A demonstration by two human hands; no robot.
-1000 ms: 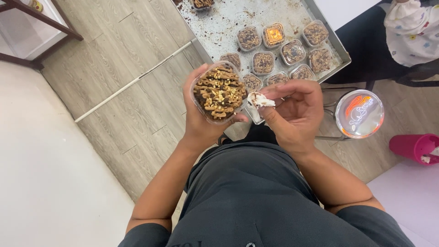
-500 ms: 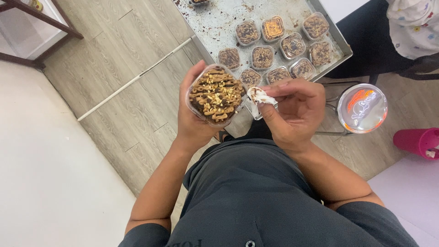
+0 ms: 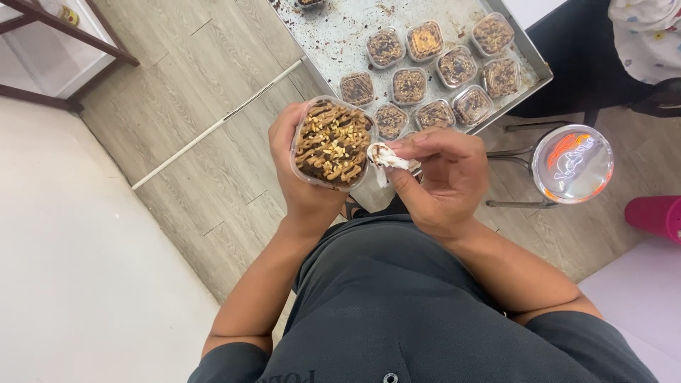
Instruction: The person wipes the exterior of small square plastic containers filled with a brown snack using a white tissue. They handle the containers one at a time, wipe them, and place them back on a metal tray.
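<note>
— What's underneath?
— Grey wood-look floor (image 3: 177, 92); above it a metal tray (image 3: 340, 35) of filled dessert cups (image 3: 425, 78).
— And the hands?
— Left hand (image 3: 301, 181) cups a clear tub of nut-topped dessert (image 3: 332, 144); right hand (image 3: 443, 177) pinches a crumpled white tissue (image 3: 383, 157), touching the tub's rim.

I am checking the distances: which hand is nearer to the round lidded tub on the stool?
Right. The right hand, pinching a stained white tissue, is apart from the round tub but on its side; the left hand, holding the dessert cup, is farther away.
</note>
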